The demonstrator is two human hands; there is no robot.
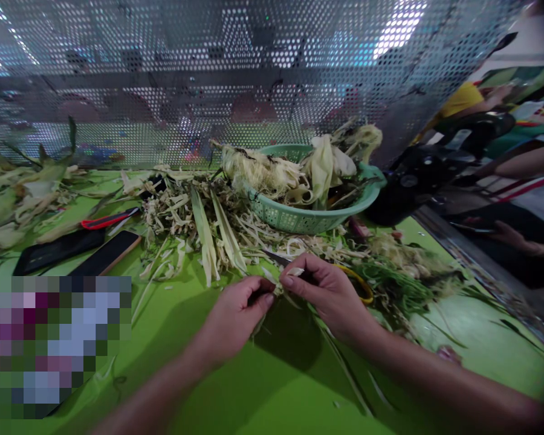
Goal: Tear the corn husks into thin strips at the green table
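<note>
My left hand (242, 311) is closed in a pinch over the green table, thumb against fingers, on a thin pale strip of corn husk (278, 289). Close beside it, my right hand (333, 296) pinches a pale bit of the husk between thumb and forefinger. Behind the right hand are scissors with a yellow handle (362, 287), and a dark blade shows above the fingertips. Whether the right hand also bears the scissors, I cannot tell. Two long husk strips (226, 232) lie just beyond my hands, on a heap of husk shreds (172, 208).
A green plastic basket (299, 222) holds corn silk and husks. Left lie phones (104, 257), a red-handled cutter (102, 222) and more husks (22, 205). Green stringy fibres (399, 278) lie right. A perforated metal screen (185, 78) stands behind; a black device (417, 175) and other people are at right.
</note>
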